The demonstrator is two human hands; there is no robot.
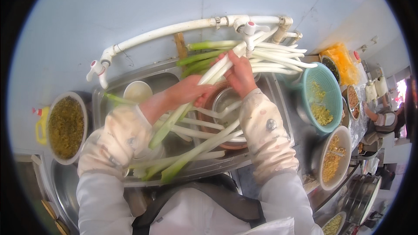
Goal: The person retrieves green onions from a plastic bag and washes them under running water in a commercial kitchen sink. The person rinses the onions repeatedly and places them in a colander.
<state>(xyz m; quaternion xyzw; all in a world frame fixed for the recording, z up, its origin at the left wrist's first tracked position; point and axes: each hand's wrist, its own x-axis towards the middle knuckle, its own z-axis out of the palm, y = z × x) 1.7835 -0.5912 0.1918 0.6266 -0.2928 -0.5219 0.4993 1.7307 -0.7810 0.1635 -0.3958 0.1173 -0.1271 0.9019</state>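
Two or so long leek-like stalks (218, 70), white at one end and green at the other, run diagonally over a metal double sink (153, 71). My left hand (187, 93) is closed around their lower part. Farther up, my right hand (237, 71) grips the same stalks, just below a white plastic tap (249, 37). Behind my hands lies a pile of similar stalks (277, 55). Several more stalks (202, 147) lie across the sink nearer my body. A reddish colander (209, 99) with a metal bowl (225, 99) sits in the right basin, partly hidden by my right arm.
A white pipe (169, 31) with a second tap (98, 71) runs along the wall. A tub of dark green chopped food (66, 129) stands left. At right are a teal colander (336, 104), a bowl of yellow pieces (333, 161) and an orange bag (343, 62). Another person (382, 120) is far right.
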